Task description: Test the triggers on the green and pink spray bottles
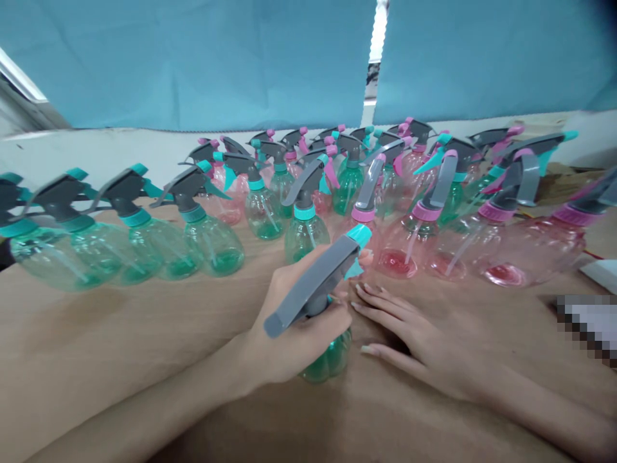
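Observation:
A green spray bottle [326, 360] with a grey and teal trigger head stands on the wooden table in front of me. My left hand [284, 328] is wrapped round its neck, just under the sprayer head, and the fingers on the far side are partly hidden. To its right, my right hand [409, 328] lies palm down over the table with its fingers stretched out, apart from the bottle. Just beyond my hands are another green spray bottle [304, 235] and a pink spray bottle [398, 247].
Several green bottles line the left, one at the near end of that row [214, 247]. Pink bottles, such as one at the right [530, 251], stand opposite, with more mixed behind. A blue cloth [216, 64] hangs at the back. A blurred-out pale object [590, 325] lies at the right edge.

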Demonstrator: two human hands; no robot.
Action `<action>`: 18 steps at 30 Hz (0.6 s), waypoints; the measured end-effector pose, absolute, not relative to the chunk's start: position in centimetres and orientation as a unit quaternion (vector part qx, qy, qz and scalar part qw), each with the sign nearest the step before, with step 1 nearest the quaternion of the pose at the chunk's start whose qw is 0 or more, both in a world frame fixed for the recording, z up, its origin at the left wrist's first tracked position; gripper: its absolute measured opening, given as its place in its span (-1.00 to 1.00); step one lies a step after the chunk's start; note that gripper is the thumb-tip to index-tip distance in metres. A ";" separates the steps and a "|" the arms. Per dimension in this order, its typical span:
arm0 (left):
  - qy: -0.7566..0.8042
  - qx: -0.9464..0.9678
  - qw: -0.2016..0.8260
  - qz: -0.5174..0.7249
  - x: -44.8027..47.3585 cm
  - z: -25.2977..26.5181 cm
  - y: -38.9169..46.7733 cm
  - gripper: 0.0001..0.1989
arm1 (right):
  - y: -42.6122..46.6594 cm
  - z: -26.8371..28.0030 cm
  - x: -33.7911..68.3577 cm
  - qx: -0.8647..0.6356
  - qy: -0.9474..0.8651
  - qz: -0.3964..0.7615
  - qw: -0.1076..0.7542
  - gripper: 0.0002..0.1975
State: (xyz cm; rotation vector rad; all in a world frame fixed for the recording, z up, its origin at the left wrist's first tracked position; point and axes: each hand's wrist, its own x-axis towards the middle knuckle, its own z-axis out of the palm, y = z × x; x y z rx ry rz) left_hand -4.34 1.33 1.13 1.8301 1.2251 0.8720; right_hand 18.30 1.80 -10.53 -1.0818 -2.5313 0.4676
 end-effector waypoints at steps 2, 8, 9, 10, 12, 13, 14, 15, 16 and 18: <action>0.480 0.717 0.369 0.346 -4.3 1.1 1.3 -0.84 | 1.8 -10.6 18.3 -0.382 -0.893 0.164 0.175 -0.35; 0.481 0.702 0.392 0.350 -4.1 1.3 1.2 -0.84 | 1.9 -10.4 18.3 -0.384 -0.897 0.158 0.153 -0.36; 0.479 0.699 0.396 0.353 -4.1 1.3 1.2 -0.84 | 1.9 -10.3 18.2 -0.385 -0.897 0.157 0.150 -0.36; 0.476 0.699 0.399 0.355 -4.1 1.3 1.1 -0.85 | 1.8 -10.3 18.2 -0.388 -0.896 0.157 0.148 -0.36; 0.468 0.702 0.402 0.355 -4.1 1.2 1.1 -0.84 | 1.8 -10.2 18.2 -0.390 -0.895 0.156 0.146 -0.37; 0.469 0.703 0.402 0.353 -4.2 1.2 1.2 -0.84 | 1.8 -10.2 18.2 -0.391 -0.896 0.156 0.144 -0.37; 0.469 0.703 0.404 0.350 -4.2 1.2 1.2 -0.83 | 1.8 -10.2 18.1 -0.390 -0.896 0.156 0.142 -0.37; 0.467 0.703 0.406 0.349 -4.3 1.2 1.2 -0.83 | 1.8 -10.2 18.1 -0.390 -0.897 0.155 0.138 -0.37; 0.463 0.703 0.411 0.351 -4.3 1.2 1.2 -0.82 | 1.8 -10.2 18.1 -0.390 -0.898 0.154 0.134 -0.37; 0.449 0.702 0.421 0.357 -4.4 1.2 1.3 -0.81 | 1.9 -10.3 18.1 -0.388 -0.899 0.152 0.133 -0.37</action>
